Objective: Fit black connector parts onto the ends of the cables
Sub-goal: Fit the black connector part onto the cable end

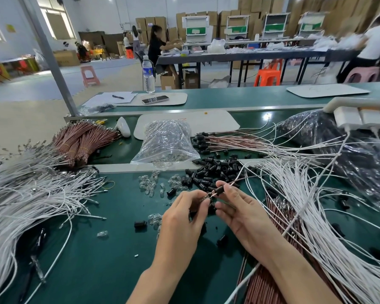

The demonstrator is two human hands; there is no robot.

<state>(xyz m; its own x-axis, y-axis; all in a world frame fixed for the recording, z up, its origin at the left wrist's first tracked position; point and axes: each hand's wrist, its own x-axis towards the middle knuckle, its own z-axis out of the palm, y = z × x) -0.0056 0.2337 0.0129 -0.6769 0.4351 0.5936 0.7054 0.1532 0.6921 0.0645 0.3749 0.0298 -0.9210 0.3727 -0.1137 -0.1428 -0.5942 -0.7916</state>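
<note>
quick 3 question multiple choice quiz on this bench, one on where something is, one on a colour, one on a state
1. Where is the loose pile of black connector parts?
A. on the green table, just beyond the right hand
B. on the floor
C. in the water bottle

2. What colour are the banded cable bundles left of the clear bag?
A. blue
B. yellow
C. reddish-brown

3. What is the right hand doing?
A. lying flat
B. its fingers pinch a black connector on a cable
C. holding a pen

Answers: 1 A, the pile lies on the table past that hand; 2 C, their sheaths look reddish-brown; 3 B, the fingers curl round the connector.
</note>
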